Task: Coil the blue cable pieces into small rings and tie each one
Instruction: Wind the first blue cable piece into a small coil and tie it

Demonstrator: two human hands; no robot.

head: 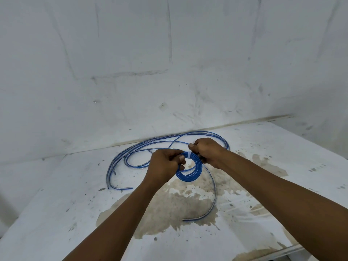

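The blue coil (188, 169) is gripped by the left hand (165, 164); the white tie (188, 154) is pinched by the right hand (208, 152). The turns should be kept bunched while the tie is drawn snug.

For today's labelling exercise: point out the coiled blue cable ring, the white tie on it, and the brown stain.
coiled blue cable ring (185, 178): head view, lower arc.
white tie (188, 154): head view, its band.
brown stain (169, 210): head view, middle.

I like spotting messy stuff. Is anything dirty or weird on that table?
Yes. A big brown stain spreads over the white table under the hands, with dark specks around it. It looks like a dried spill. Loose blue cables sprawl behind, still uncoiled.
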